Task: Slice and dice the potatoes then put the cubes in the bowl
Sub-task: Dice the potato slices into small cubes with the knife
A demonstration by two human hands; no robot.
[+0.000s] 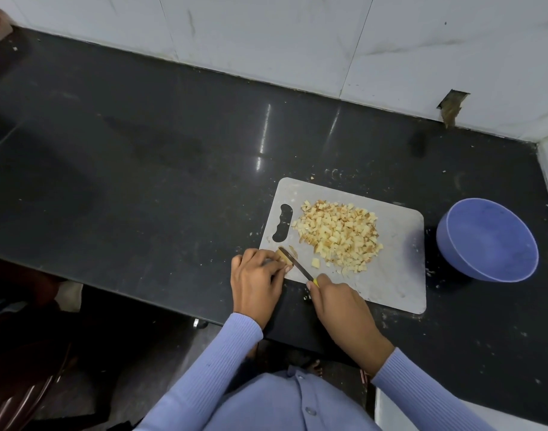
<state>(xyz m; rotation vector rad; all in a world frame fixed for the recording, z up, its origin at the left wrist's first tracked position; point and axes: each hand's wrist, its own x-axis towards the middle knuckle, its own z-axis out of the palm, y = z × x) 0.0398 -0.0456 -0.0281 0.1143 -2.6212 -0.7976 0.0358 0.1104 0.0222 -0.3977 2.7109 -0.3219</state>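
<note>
Now the left hand (256, 276) pinches a small potato piece (285, 257) at the near left corner of the board (391, 275). Its fingers are curled down on the piece, likely to keep it from sliding. The right hand (338, 301) is closed around the knife (295, 264) handle, and the blade lies across the piece, right beside the left fingertips. That is a tight spot, so the cut needs care.

A big pile of cubes (339, 234) sits in the middle of the board, a bit to the right of the blade. One cube lies alone between the pile and the knife. The blue bowl (487, 239) waits on the table (142, 150) just right of the board, and I see no cubes in it yet. I think it stands there so the cubes can be pushed or carried over quickly.

The piece is very close to the board's near left edge, so bits could drop off. The right half of the board has open room for sliding the pile toward the bowl.
</note>
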